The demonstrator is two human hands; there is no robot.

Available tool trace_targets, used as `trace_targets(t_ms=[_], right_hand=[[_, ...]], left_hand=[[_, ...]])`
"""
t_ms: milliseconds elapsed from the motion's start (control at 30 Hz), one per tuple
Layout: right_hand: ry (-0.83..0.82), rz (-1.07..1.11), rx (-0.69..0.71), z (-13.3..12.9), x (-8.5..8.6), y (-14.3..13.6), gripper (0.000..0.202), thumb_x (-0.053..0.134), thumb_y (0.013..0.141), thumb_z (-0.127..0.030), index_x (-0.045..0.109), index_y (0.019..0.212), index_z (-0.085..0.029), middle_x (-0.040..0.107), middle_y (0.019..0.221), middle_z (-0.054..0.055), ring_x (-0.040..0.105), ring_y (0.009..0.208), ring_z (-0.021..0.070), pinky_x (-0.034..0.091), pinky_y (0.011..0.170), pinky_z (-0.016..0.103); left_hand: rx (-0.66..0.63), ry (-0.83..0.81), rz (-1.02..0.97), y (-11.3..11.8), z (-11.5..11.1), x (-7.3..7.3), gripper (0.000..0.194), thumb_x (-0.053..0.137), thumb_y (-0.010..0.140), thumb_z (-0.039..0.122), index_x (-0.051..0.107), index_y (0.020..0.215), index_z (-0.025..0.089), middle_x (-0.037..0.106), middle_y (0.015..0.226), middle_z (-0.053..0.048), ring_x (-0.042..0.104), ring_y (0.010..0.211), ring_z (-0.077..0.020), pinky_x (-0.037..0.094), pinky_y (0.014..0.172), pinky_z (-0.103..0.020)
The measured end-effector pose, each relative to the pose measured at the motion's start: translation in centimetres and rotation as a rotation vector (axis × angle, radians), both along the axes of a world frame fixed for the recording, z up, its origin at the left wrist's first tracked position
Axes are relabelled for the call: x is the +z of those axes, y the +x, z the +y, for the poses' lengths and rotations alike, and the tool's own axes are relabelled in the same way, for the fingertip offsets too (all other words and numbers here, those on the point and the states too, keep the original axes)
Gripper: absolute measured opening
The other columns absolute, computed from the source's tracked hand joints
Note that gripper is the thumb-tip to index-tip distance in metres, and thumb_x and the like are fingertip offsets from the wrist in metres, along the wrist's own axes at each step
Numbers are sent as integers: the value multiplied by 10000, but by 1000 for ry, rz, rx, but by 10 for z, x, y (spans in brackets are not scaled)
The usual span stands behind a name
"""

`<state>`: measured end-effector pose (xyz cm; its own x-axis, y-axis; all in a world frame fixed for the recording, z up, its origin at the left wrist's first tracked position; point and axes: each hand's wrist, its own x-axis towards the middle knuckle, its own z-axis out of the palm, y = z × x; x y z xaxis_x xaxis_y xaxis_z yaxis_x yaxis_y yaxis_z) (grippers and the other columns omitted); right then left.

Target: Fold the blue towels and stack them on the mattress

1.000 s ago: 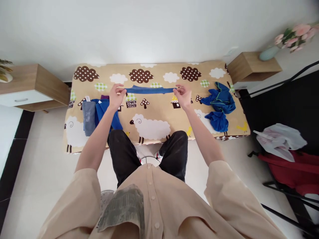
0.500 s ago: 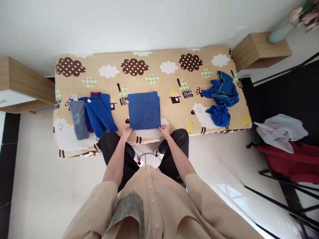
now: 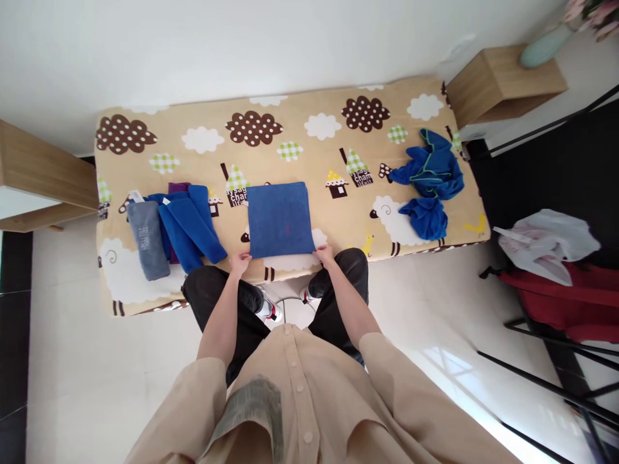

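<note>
A blue towel (image 3: 280, 220), folded into a near square, lies flat on the patterned bed sheet (image 3: 316, 154) in front of me. My left hand (image 3: 239, 263) pinches its near left corner. At the near right corner, my right hand (image 3: 324, 255) has its fingers closed on the same towel. A small pale tag pokes out at the towel's left edge. To the left lie folded towels: a grey one (image 3: 149, 241), a blue one (image 3: 191, 225) and a purple one (image 3: 178, 188) mostly hidden beneath them.
Crumpled blue cloths (image 3: 430, 174) with green edging are heaped at the bed's right end. Wooden cabinets stand at both ends, the right one (image 3: 507, 84) bearing a vase (image 3: 546, 46). A white plastic bag (image 3: 546, 241) rests on red cloth (image 3: 570, 303) at right.
Both hands have drawn the towel's near edge slightly toward me. The under layer that stuck out on the right no longer shows there, and a tag now shows at left. The view has tilted slightly.
</note>
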<state>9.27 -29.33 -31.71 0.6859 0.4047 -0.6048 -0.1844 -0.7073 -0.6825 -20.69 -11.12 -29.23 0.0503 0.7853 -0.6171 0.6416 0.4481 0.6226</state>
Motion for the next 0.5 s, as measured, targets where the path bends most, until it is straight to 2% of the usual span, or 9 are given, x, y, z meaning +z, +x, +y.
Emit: trace_targets(t_ms=[100,233,333,500], right_hand=[[-63,-1,-8,0,-1,-2,286,746,610,-40,569,760,-208,664,700,-12,669,731,192,590,724,302],[-56,-22,15,5,2,-3,295,784,656,-100,578,836,-210,715,810,-8,722,849,182,598,848,284],[-106,-43,33,2,5,-4,316,803,664,-126,555,838,-216,704,797,-8,725,868,197,603,856,300],[-183,-55,104,-5,12,-9,328,806,663,-68,546,808,-207,659,741,-24,714,859,193,590,817,276]], left_hand=[[-51,37,-1,-2,-2,-1,183,790,712,104,690,827,206,759,793,-44,758,1080,-294,549,1078,-419],[-113,50,-40,0,-2,-3,223,765,787,111,716,996,170,799,938,-80,769,1055,-253,589,1043,-396],[-157,52,-18,-1,-1,-4,258,737,807,88,714,1056,150,798,938,-85,771,1055,-246,582,1060,-390],[-234,67,53,-8,-3,-4,208,717,811,70,707,991,175,791,923,-66,760,1102,-262,539,1122,-425]])
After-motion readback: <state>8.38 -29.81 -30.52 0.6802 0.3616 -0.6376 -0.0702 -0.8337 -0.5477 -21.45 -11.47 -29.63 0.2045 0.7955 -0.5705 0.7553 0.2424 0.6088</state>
